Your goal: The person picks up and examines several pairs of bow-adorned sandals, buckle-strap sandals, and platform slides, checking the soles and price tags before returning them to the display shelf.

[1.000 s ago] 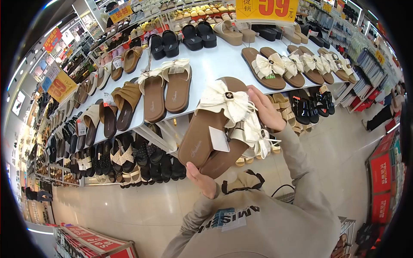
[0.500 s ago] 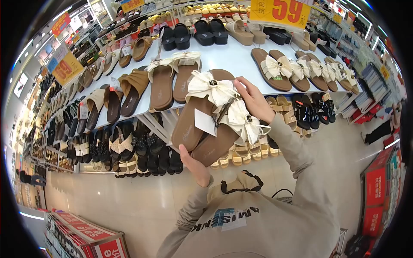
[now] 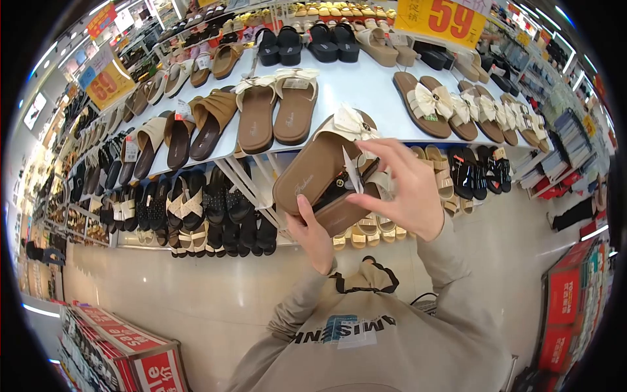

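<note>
A pair of brown slide sandals with cream bow straps is held over the display's front edge; the nearer sandal (image 3: 304,173) tilts up toward me, and the other sandal (image 3: 343,212) lies partly behind my right hand. My left hand (image 3: 312,236) grips the pair at the lower end, thumb on the footbed. A white hanging tag (image 3: 353,171) stands almost edge-on between the thumb and finger of my right hand (image 3: 411,189). That hand covers part of the straps. One cream bow (image 3: 353,123) shows above it.
The white display table (image 3: 366,91) carries rows of sandals, with matching bow sandals (image 3: 428,104) at right and bow slides (image 3: 274,108) at left. More slippers (image 3: 189,209) hang below. A yellow price sign (image 3: 444,23) stands behind. Red sale bins (image 3: 140,353) flank the aisle.
My right hand has moved off the sandals' upper edge and down to the tag, which has turned from face-on to nearly edge-on. My left hand still holds the pair.
</note>
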{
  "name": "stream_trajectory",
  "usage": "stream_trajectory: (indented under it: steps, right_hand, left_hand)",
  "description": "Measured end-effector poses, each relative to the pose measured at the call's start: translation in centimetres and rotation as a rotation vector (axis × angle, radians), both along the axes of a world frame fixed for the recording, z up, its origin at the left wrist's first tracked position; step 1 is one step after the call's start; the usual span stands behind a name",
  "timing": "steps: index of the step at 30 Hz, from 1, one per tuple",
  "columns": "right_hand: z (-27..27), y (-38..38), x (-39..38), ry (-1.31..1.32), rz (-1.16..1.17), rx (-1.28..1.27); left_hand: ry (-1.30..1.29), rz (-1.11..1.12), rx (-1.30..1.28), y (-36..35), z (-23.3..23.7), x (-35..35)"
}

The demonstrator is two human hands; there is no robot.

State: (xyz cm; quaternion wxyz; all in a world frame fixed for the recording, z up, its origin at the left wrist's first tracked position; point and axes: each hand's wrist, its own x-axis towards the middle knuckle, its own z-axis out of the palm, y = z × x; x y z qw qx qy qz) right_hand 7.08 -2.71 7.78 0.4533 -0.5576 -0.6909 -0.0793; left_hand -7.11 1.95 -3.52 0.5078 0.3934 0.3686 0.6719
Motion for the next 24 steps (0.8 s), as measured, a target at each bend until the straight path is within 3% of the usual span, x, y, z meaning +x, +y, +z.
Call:
stream_trajectory:
  steps: [2,7,9,10,13,16,18,20,24]
  right_hand:
    - [0.2,0.1,0.2,-0.074,0.041,-0.327]
    - [0.9,0.8,0.8,-0.079,0.131,-0.519]
    - [0.5,0.9,1.1,0.161,0.316,-0.578]
    - [0.1,0.7,1.2,0.154,0.324,-0.583]
    - [-2.8,-0.7,0.9,0.606,0.302,-0.178]
    - [-6.1,-1.2,-0.9,0.635,0.241,0.023]
    - [-7.1,-1.4,-1.3,0.582,0.191,0.064]
    - [-7.4,-1.6,-1.4,0.287,0.020,0.265]
    - [-8.4,-2.1,-1.1,0.276,-0.005,0.321]
  left_hand:
    - [0.032,0.043,0.058,-0.4,0.4,0.3]
    - [0.054,0.030,0.072,-0.8,-0.4,-0.2]
    - [0.063,0.033,0.046,-1.0,-0.4,-0.7]
    - [0.057,0.033,-0.002,-0.9,-0.3,-1.0]
    - [-0.011,0.054,-0.045,-0.5,-0.1,-1.9]
    - [-0.092,0.076,-0.019,-0.5,0.4,-1.7]
    - [0.003,0.138,0.048,-0.4,0.3,-1.7]
    - [0.014,0.130,0.036,-0.3,0.1,-1.8]
    - [0.048,0.101,0.034,-0.7,0.4,-1.5]
